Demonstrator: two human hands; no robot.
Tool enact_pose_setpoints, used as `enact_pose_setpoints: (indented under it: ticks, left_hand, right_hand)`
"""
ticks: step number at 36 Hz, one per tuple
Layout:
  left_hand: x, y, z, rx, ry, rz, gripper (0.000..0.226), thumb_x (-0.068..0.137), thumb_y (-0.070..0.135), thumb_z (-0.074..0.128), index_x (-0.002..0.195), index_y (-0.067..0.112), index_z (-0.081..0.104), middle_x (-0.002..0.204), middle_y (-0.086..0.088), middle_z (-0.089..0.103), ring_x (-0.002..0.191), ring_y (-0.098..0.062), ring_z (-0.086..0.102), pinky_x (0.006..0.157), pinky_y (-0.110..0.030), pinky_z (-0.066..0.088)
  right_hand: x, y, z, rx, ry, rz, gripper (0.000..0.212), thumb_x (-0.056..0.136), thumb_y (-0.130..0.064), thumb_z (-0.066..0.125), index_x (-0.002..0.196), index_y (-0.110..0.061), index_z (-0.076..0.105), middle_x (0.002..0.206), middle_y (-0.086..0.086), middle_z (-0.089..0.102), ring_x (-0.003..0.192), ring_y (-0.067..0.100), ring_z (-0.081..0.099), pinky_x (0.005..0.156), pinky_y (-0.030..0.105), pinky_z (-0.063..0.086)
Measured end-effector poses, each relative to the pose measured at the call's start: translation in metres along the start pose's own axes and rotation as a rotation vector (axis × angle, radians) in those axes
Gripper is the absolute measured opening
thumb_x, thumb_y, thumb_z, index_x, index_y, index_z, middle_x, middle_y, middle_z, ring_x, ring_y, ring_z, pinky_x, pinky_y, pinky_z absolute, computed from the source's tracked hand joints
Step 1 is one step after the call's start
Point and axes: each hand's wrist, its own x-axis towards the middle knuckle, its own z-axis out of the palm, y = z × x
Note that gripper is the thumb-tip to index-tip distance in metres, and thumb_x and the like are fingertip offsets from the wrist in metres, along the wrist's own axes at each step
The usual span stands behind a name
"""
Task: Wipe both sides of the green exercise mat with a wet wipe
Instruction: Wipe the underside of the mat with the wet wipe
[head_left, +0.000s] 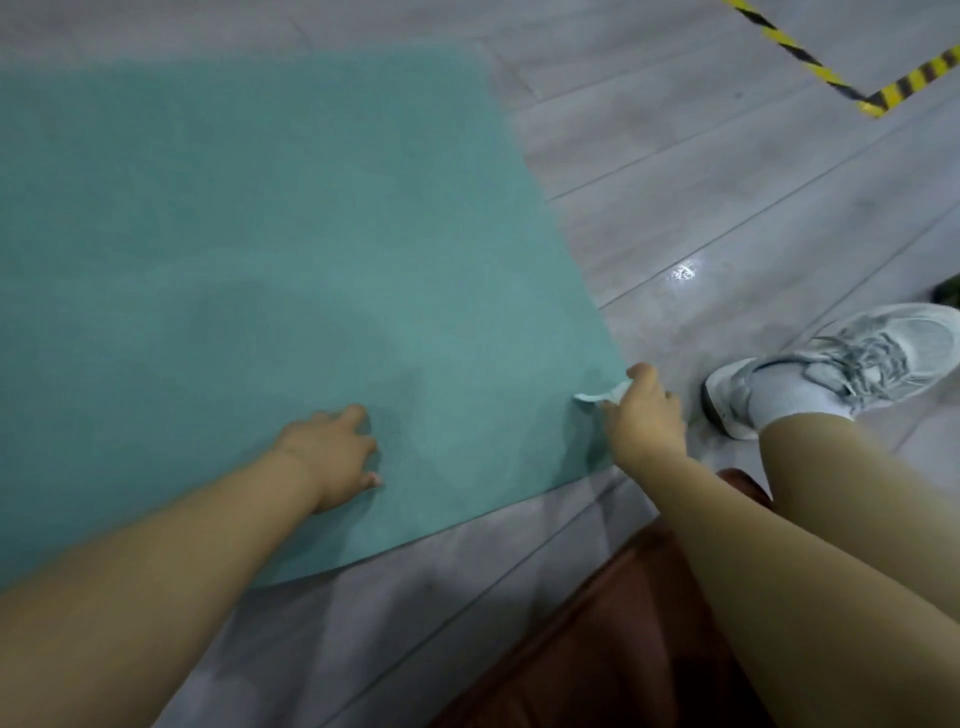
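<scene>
Green exercise mat (249, 249) lies flat on the grey plank floor (727, 208). The left hand (332, 452) presses it, fingers spread wide. At its right corner, the right hand's (644, 410) grip pinches a white wet wipe (597, 396).

The green exercise mat (270, 249) looks like matt foam or rubber with a fine grainy texture, showing darker damp-looking patches near its six o'clock edge. The floor (701, 171) is grey wood-look plank, smooth with a slight sheen, catching a bright glint at three o'clock. The wet wipe (602, 394) seems thin, soft white cloth-like paper. The shoe (852, 358) is pale mesh fabric with woven laces. Glossy-looking yellow-black tape (810, 62) lies at one o'clock.
</scene>
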Motion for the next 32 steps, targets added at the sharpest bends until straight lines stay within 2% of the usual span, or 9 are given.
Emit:
enact_pose_setpoints:
  ticks: [4,7,13,16,20,23,28,30,32]
  left_hand:
    - [0.018,0.009,-0.012,-0.002,0.053,0.001,0.048,0.095,0.053,0.038,0.127,0.020,0.051,0.135,-0.005,0.033,0.115,-0.031,0.050,0.095,-0.037,0.043]
    - [0.030,0.018,-0.019,-0.009,0.067,-0.018,0.050,0.097,0.053,0.035,0.131,0.019,0.047,0.134,-0.007,0.036,0.116,-0.030,0.053,0.092,-0.035,0.043]
    - [0.045,0.027,-0.018,0.031,0.074,-0.058,0.054,0.097,0.055,0.029,0.131,0.017,0.047,0.135,-0.008,0.032,0.113,-0.030,0.055,0.090,-0.036,0.044]
    - [0.049,0.027,-0.015,0.056,0.082,-0.058,0.055,0.097,0.055,0.027,0.131,0.017,0.046,0.134,-0.008,0.032,0.112,-0.030,0.056,0.090,-0.037,0.045]
    - [0.049,0.025,-0.015,0.073,0.094,-0.043,0.056,0.097,0.057,0.026,0.132,0.017,0.045,0.134,-0.008,0.032,0.111,-0.030,0.056,0.088,-0.036,0.046]
    - [0.049,0.024,-0.015,0.076,0.101,-0.039,0.057,0.096,0.057,0.025,0.132,0.017,0.045,0.133,-0.008,0.032,0.110,-0.029,0.057,0.086,-0.036,0.046]
    - [0.049,0.024,-0.014,0.057,0.099,-0.037,0.058,0.096,0.058,0.026,0.131,0.017,0.046,0.134,-0.008,0.031,0.109,-0.029,0.057,0.088,-0.037,0.046]
    - [0.049,0.023,-0.013,0.039,0.103,-0.039,0.058,0.096,0.059,0.026,0.131,0.017,0.046,0.133,-0.008,0.031,0.108,-0.030,0.056,0.089,-0.037,0.045]
    - [0.048,0.021,-0.011,0.017,0.110,-0.055,0.059,0.095,0.060,0.026,0.131,0.019,0.046,0.134,-0.008,0.029,0.107,-0.031,0.055,0.089,-0.036,0.044]
  right_hand:
    - [0.015,0.020,0.010,-0.209,0.067,0.016,0.031,0.096,-0.034,0.048,0.117,-0.011,0.049,0.130,0.011,0.043,0.115,0.035,0.034,0.092,0.044,0.034]
    - [0.020,0.033,0.019,-0.166,0.107,0.011,0.031,0.092,-0.029,0.057,0.107,-0.001,0.059,0.123,0.017,0.039,0.109,0.036,0.035,0.091,0.039,0.035]
    - [0.024,0.035,0.030,-0.024,0.090,0.038,0.034,0.091,-0.028,0.056,0.104,0.003,0.058,0.119,0.016,0.041,0.094,0.036,0.052,0.083,0.037,0.041]
    - [0.020,0.030,0.035,0.000,0.064,0.023,0.029,0.088,-0.019,0.053,0.108,0.002,0.055,0.121,0.014,0.040,0.089,0.028,0.047,0.081,0.033,0.041]
    - [0.001,0.020,0.044,0.028,0.007,-0.083,0.032,0.087,-0.009,0.051,0.114,0.009,0.050,0.128,0.017,0.034,0.102,0.033,0.049,0.095,0.028,0.035]
    - [-0.026,0.008,0.052,-0.060,-0.128,-0.272,0.034,0.092,-0.016,0.050,0.120,0.003,0.049,0.132,0.014,0.031,0.108,0.033,0.049,0.094,0.026,0.034]
    - [-0.059,-0.009,0.069,-0.238,-0.360,-0.646,0.029,0.092,-0.017,0.051,0.116,-0.001,0.051,0.127,0.016,0.037,0.094,0.037,0.052,0.071,0.037,0.038]
    - [-0.051,-0.007,0.066,-0.257,-0.326,-0.637,0.027,0.091,-0.017,0.052,0.114,-0.003,0.050,0.128,0.017,0.036,0.094,0.038,0.054,0.070,0.038,0.039]
    - [-0.028,0.006,0.060,-0.201,-0.185,-0.530,0.020,0.090,-0.012,0.052,0.109,-0.011,0.048,0.129,0.017,0.036,0.106,0.034,0.052,0.080,0.037,0.042]
